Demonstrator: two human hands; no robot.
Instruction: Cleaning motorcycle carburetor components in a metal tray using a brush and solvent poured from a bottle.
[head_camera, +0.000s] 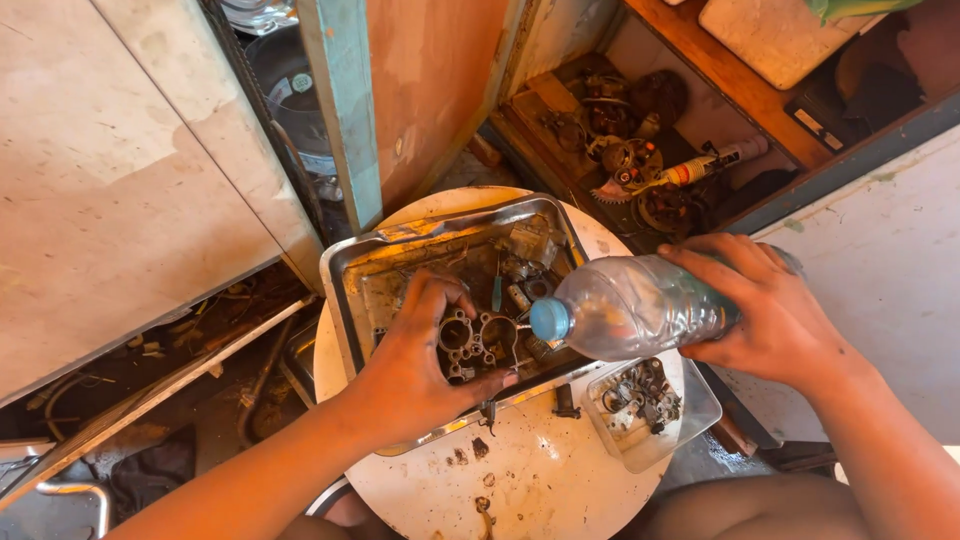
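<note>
Carburetor body (478, 343), grimy, sits at frame centre over a metal tray (345, 285), gripped by the left hand (405, 375), fingers curled around its edge. Right hand (775, 315) wraps closed fingers round a clear bottle (630, 305), blue cap (549, 319) pointing at the part. Small plastic tub (700, 405) of parts lies lower right. Shelf (745, 95) with greasy gears occupies upper right.

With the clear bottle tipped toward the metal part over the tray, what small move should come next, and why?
Probably tilt the clear plastic bottle with the blue cap a little further down. The right hand holds it nearly level, cap aimed at the grimy metal carburetor body that the left hand grips over the dented metal tray, which could catch runoff.
</note>
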